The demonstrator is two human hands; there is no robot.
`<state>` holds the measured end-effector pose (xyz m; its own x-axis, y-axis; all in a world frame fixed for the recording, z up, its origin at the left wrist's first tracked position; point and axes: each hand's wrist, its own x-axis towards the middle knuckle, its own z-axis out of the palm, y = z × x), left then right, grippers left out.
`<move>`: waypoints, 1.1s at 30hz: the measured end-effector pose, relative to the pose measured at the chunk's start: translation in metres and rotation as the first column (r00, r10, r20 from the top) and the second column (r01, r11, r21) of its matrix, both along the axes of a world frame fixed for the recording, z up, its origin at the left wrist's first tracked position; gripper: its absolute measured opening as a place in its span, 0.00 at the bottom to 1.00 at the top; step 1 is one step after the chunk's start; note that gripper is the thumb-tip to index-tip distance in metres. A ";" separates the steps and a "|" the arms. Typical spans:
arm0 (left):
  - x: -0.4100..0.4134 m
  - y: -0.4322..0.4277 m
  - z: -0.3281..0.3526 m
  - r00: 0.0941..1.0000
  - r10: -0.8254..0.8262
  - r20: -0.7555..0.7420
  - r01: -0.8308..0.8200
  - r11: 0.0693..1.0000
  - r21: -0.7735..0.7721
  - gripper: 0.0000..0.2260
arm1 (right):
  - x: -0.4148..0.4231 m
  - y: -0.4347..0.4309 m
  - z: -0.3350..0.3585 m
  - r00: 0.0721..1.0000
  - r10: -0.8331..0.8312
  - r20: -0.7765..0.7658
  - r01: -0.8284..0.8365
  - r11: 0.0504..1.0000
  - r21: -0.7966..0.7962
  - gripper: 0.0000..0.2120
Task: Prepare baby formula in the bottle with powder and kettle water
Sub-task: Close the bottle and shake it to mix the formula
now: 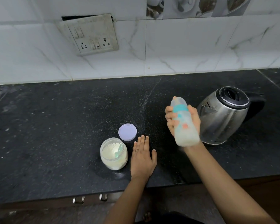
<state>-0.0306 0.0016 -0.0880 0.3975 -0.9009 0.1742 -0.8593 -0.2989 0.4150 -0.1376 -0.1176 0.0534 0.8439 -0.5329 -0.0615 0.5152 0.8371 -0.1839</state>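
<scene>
My right hand grips a capped baby bottle with a teal collar, held above the black counter and blurred by motion; milky liquid fills its lower part. My left hand lies flat and open on the counter, fingers together, holding nothing. Just left of it stands an uncovered plastic jar of white powder with a pale green scoop inside. The jar's lilac lid rests on the counter behind it. A steel electric kettle with a black lid and handle stands right of the bottle.
The black stone counter runs to a white tiled wall with a switch and socket plate. Powder specks are scattered mid-counter. Drawer handles show below the front edge, and a bare foot on the floor.
</scene>
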 end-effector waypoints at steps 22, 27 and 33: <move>-0.002 0.002 0.003 1.000 0.006 -0.025 -0.006 1.000 -0.011 0.28 | 0.001 0.005 -0.026 0.986 0.022 -0.163 -0.025 1.000 -0.011 0.27; -0.002 0.002 0.003 1.000 0.008 -0.019 -0.009 1.000 -0.020 0.28 | -0.007 -0.006 -0.033 0.996 0.031 -0.088 -0.022 0.995 0.097 0.36; -0.001 0.001 0.003 1.000 0.014 -0.013 -0.014 1.000 -0.011 0.28 | -0.006 -0.003 -0.034 0.995 0.005 -0.100 0.003 0.996 0.086 0.32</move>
